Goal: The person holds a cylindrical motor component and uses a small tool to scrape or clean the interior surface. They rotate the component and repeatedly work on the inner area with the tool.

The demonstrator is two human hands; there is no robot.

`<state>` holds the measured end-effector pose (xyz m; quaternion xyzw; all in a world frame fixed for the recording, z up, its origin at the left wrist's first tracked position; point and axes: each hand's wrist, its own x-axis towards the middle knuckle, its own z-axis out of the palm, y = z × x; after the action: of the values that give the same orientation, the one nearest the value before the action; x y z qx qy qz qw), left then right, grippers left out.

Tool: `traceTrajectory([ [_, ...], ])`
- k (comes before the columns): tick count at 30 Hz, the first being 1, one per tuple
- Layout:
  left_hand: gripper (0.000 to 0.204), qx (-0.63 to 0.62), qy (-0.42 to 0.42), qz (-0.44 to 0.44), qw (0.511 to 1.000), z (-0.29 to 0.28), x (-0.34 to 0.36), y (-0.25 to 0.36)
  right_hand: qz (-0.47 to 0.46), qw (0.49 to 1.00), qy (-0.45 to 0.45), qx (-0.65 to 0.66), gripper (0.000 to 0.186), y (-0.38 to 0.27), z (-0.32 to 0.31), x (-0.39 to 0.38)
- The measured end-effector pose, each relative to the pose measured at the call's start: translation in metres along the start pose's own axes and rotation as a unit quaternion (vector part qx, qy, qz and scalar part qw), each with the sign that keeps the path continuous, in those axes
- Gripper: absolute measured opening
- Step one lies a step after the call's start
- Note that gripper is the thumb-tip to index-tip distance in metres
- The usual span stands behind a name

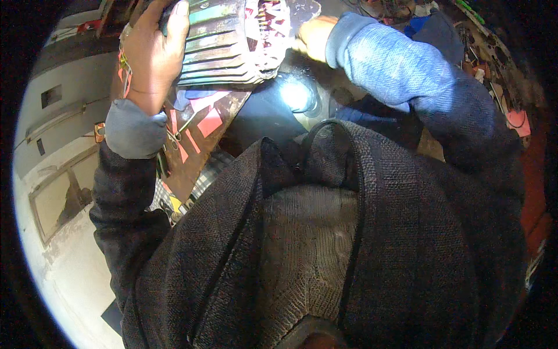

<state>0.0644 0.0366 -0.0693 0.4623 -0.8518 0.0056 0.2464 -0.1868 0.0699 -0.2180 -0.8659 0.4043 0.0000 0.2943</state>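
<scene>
A finned metal motor housing lies on its side at the top of the view. Its open right end shows a ring of coil slots with pinkish-red pieces among pale material. My left hand grips the housing's left end, with the thumb over the fins. At the open end, my right hand has its fingers closed close to the rim. What those fingers hold is too bright and small to make out. The picture's upper edge cuts off part of the housing and of my left hand.
Pink paper pieces and thin strips lie on a brown board below my left wrist. Bright light glares on a round, shiny thing below the housing. Cluttered small items and another pink piece are at the far right. A pale wall stands on the left.
</scene>
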Motion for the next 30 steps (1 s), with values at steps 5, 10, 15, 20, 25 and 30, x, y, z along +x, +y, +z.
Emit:
traceTrajectory([
  [5, 0.034, 0.043, 0.004, -0.016, 0.999, -0.002, -0.005, 0.013, -0.086, 0.995, 0.038, -0.034, 0.036, -0.008, 0.022, 0.0],
  [10, 0.037, 0.009, 0.006, -0.022, 1.0, 0.001, 0.004, -0.009, -0.202, 0.979, -0.013, -0.018, 0.035, 0.007, 0.041, 0.007],
  [15, 0.038, 0.013, 0.02, 0.021, 0.999, 0.001, 0.0, -0.009, -0.169, 0.979, -0.093, -0.067, 0.035, -0.002, 0.049, -0.007],
  [20, 0.036, -0.007, -0.001, -0.009, 1.0, 0.0, -0.002, -0.008, 0.155, 0.987, 0.017, 0.049, 0.038, 0.003, 0.021, -0.017],
  [25, 0.037, -0.026, 0.007, 0.007, 1.0, 0.003, 0.003, -0.017, 0.126, 0.987, 0.094, -0.024, 0.037, 0.005, 0.002, -0.005],
  [30, 0.034, 0.044, 0.012, 0.008, 0.999, -0.004, -0.003, 0.007, 0.082, 0.984, 0.158, -0.008, 0.037, -0.004, 0.032, -0.007],
])
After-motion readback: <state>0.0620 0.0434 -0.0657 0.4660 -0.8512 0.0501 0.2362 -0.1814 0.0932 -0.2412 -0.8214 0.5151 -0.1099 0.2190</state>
